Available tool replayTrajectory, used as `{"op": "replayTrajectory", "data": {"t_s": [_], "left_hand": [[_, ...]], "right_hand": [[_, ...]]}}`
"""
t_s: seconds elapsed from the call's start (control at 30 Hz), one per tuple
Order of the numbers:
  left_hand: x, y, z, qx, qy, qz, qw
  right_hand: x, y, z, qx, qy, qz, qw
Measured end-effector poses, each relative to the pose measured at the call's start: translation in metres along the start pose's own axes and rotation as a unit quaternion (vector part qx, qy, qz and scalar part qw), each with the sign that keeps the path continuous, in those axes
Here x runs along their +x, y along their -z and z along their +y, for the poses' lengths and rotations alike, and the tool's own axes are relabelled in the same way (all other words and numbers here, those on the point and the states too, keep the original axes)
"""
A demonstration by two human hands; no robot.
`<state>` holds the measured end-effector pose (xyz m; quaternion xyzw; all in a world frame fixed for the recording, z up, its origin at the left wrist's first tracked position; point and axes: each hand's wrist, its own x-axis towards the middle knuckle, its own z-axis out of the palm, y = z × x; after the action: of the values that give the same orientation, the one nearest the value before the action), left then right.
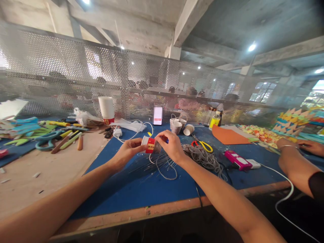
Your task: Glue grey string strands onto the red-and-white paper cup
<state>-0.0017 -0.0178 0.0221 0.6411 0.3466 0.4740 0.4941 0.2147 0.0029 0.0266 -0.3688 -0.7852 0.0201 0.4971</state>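
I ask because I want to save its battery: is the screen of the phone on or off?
On: the phone shows a bright, whitish screen with a red patch near its bottom.

The only view looks from the person's head, forward and slightly down over the table (118,192) nearby.

Beyond both hands, the figures behind the mesh screen (141,72) are blurred and partly hidden; right of them, a co-worker's arm (293,162) is cut off by the edge
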Motion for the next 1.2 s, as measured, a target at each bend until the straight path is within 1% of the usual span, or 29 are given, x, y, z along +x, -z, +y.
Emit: {"op": "replayTrajectory", "data": {"t_s": [0.27,0.47,0.7,0.83,1.03,1.2], "left_hand": [[0.0001,0.0005,-0.0002,-0.016,0.001,-0.014,1.0],[0.0008,0.0019,-0.0032,-0.01,-0.006,-0.012,1.0],[-0.0004,0.0002,-0.0013,-0.02,0.0,-0.013,1.0],[-0.0001,0.0014,-0.0022,-0.006,0.003,-0.015,1.0],[0.0022,0.0046,-0.0064,0.013,-0.011,-0.016,1.0],[0.0011,0.0042,-0.0044,0.013,-0.012,-0.02,1.0]], "right_hand": [[0.0009,0.0,0.0003,0.012,-0.01,0.004,1.0],[0.0008,-0.0005,0.0016,0.027,-0.023,0.007,0.999],[0.0007,-0.0003,0.0018,0.021,-0.027,0.006,0.999],[0.0006,-0.0003,0.0017,0.028,-0.023,0.01,0.999],[0.0011,-0.0004,0.0019,0.026,-0.028,0.007,0.999],[0.0008,-0.0003,0.0021,0.036,-0.034,0.007,0.999]]}}
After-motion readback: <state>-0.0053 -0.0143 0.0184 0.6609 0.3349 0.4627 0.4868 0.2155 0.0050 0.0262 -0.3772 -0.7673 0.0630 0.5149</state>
